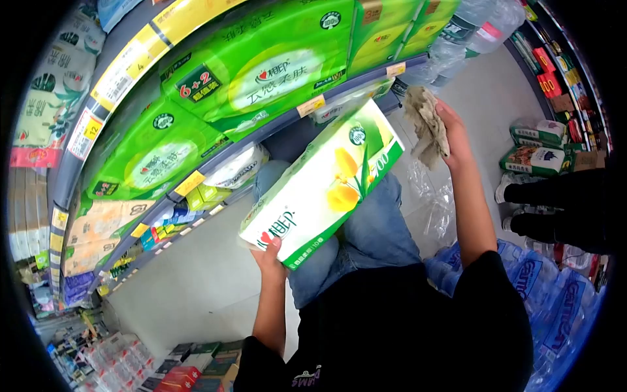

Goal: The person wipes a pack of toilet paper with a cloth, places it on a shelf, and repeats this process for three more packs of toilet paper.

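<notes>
My left hand [270, 255] grips the lower left corner of a long tissue paper pack [310, 196], white and green with yellow tulips printed on it. The pack is tilted above my knees, its far end pointing up and right. To the right of that end, my right hand [454, 130] is closed on a crumpled greyish-beige cloth [426, 127], held up and apart from the pack. Just beyond the pack, big green tissue packs [268, 72] fill the shelf.
A shelf edge [241, 147] with price tags curves around my front and left. Shrink-wrapped water bottles [548, 294] stand at my right. Clear plastic wrap [434, 202] lies on the floor. A person in dark trousers [548, 193] stands at the right. Boxes [196, 366] sit at lower left.
</notes>
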Available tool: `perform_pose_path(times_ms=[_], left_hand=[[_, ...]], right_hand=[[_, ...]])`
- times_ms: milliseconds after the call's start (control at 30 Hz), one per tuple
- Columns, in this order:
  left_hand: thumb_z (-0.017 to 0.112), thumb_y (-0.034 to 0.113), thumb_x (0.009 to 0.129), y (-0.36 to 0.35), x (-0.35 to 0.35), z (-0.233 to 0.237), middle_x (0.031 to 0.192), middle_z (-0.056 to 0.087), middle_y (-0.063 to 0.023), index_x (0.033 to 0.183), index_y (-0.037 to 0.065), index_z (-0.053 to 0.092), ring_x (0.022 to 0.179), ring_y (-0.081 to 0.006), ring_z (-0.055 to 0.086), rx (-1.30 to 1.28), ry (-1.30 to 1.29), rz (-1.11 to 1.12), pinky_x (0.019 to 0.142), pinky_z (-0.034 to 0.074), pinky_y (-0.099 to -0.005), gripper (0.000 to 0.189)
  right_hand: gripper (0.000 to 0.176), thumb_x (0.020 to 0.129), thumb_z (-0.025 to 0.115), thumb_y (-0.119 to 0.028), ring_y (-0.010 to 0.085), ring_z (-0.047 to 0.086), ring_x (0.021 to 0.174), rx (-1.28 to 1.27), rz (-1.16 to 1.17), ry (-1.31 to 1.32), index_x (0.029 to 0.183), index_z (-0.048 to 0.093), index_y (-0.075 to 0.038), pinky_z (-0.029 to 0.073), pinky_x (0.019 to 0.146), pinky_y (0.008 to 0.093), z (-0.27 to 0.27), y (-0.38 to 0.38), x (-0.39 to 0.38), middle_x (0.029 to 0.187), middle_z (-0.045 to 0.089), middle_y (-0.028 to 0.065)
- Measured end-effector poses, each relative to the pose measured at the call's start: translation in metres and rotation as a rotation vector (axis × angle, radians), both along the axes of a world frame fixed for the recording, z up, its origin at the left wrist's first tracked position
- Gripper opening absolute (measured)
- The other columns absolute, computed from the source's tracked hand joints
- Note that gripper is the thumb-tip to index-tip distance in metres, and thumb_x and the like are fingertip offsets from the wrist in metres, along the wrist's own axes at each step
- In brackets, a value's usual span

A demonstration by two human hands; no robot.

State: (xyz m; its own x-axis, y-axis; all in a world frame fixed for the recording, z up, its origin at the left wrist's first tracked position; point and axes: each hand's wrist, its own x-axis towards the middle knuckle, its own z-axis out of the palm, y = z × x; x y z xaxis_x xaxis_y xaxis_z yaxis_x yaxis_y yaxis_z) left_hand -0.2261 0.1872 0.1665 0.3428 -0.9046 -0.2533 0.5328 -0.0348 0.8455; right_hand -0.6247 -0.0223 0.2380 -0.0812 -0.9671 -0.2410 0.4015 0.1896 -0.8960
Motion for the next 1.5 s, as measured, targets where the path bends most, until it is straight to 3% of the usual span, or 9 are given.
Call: perform_pose_path(times_ms=[33,300,500,600,833,933,1167,1367,1500], left_hand=[[0.074,0.03,0.083,0.006,0.006,-0.004,0.134,0.055,-0.0207,0.145,-0.003,0.035,0.12,-0.0331,0.06,0.026,-0.032,-0.068,0.099,0.053,-0.0452,0.08],[0.065,0.028,0.09,0.009,0.015,0.009,0.127,0.062,-0.0205,0.142,-0.008,0.04,0.111,-0.0286,0.066,0.327,0.093,-0.136,0.095,0.055,-0.0387,0.067],[0.053,0.045,0.1,0.0,0.029,0.003,0.137,0.057,-0.0204,0.146,-0.004,0.039,0.12,-0.0275,0.062,0.351,-0.013,-0.224,0.101,0.05,-0.0368,0.069],[0.029,0.061,0.105,-0.001,0.028,0.002,0.146,0.052,-0.0178,0.15,0.001,0.038,0.128,-0.0273,0.057,0.372,-0.077,-0.177,0.108,0.045,-0.037,0.075],[0.026,0.064,0.104,-0.002,0.033,-0.007,0.15,0.048,-0.011,0.155,0.011,0.033,0.134,-0.027,0.051,0.333,-0.129,-0.248,0.111,0.042,-0.0409,0.074],[0.025,0.065,0.104,-0.005,0.024,0.006,0.15,0.049,-0.0109,0.155,0.012,0.033,0.133,-0.0271,0.052,0.322,-0.369,-0.267,0.111,0.042,-0.0411,0.075],[0.021,0.057,0.107,-0.006,0.025,-0.004,0.144,0.054,-0.016,0.15,0.002,0.038,0.127,-0.0281,0.057,0.406,-0.065,-0.133,0.105,0.047,-0.0387,0.072],[0.022,0.056,0.108,-0.003,0.029,-0.021,0.14,0.057,-0.0178,0.146,-0.003,0.043,0.125,-0.0258,0.058,0.439,-0.035,-0.074,0.106,0.045,-0.0354,0.073],[0.023,0.055,0.108,0.002,0.037,-0.036,0.138,0.058,-0.0182,0.144,-0.005,0.044,0.124,-0.0248,0.058,0.395,-0.161,-0.094,0.105,0.044,-0.0334,0.074]], right_hand=[[0.037,0.105,0.047,-0.013,0.021,0.064,0.112,0.0,-0.012,0.026,0.137,0.055,0.004,0.052,0.098,0.034,-0.002,0.004,0.001,0.127,0.066,0.0131],[0.034,0.106,0.046,-0.013,0.0226,0.06,0.121,-0.526,-0.03,0.714,0.132,0.061,0.002,0.043,0.107,0.0351,0.01,0.036,0.056,0.133,0.064,0.0146],[0.037,0.091,0.056,-0.009,0.0429,0.052,0.131,-0.541,0.387,1.565,0.126,0.063,-0.002,0.036,0.115,0.0488,-0.016,0.047,0.132,0.142,0.057,0.0146],[0.042,0.092,0.054,-0.008,0.0386,0.046,0.138,-0.681,0.459,1.569,0.134,0.059,-0.003,0.029,0.12,0.0492,-0.028,0.058,0.165,0.145,0.054,0.0164],[0.051,0.08,0.063,-0.005,0.0387,0.04,0.142,-0.847,0.802,0.787,0.131,0.06,-0.001,0.03,0.118,0.0512,-0.02,0.153,0.29,0.146,0.049,0.0182],[0.046,0.081,0.065,-0.01,0.0408,0.044,0.137,-0.929,0.748,0.871,0.126,0.062,-0.004,0.034,0.115,0.0519,-0.011,0.159,0.294,0.14,0.051,0.0178],[0.041,0.085,0.066,-0.022,0.0384,0.049,0.133,-0.789,0.635,1.214,0.126,0.065,-0.019,0.037,0.113,0.0518,-0.009,0.088,0.19,0.14,0.055,0.013],[0.031,0.084,0.056,-0.009,0.0463,0.063,0.101,-0.569,0.436,1.268,0.113,0.064,0.001,0.051,0.093,0.0472,0.003,0.036,0.116,0.11,0.066,0.0258],[0.029,0.085,0.056,-0.004,0.0352,0.067,0.089,-0.45,0.331,1.026,0.111,0.064,0.002,0.052,0.082,0.0393,-0.001,0.043,0.12,0.098,0.068,0.0219]])
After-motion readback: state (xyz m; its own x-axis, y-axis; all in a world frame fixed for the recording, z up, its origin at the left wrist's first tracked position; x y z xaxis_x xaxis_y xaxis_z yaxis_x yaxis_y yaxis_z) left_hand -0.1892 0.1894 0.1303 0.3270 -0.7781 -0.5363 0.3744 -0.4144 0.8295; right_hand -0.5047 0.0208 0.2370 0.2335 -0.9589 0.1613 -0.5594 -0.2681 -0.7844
